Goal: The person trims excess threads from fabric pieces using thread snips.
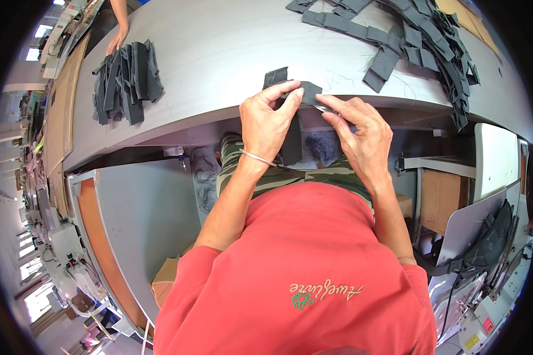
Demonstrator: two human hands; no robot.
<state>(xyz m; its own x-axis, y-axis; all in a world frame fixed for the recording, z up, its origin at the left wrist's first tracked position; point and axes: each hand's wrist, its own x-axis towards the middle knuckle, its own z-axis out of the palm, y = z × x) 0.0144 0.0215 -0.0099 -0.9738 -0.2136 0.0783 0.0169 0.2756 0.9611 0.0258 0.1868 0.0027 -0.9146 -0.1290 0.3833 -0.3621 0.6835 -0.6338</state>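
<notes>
Between the thumb and fingers of my left hand (265,121) is pinched a dark grey fabric strip (311,93). Part of it lies at the table's near edge, and a length hangs down below my hand. My right hand (364,130) is closed around a small, pointed silver metal tool (324,109), mostly covered by the fingers. Its tip is right beside the strip's right end; I cannot tell whether they touch. A bracelet circles my left wrist.
A bundle of dark fabric strips (127,80) hangs toward the table's left edge, with another person's hand (119,38) at its top. A long heap of joined dark pieces (420,35) covers the far right. Loose threads lie on the pale table (219,53).
</notes>
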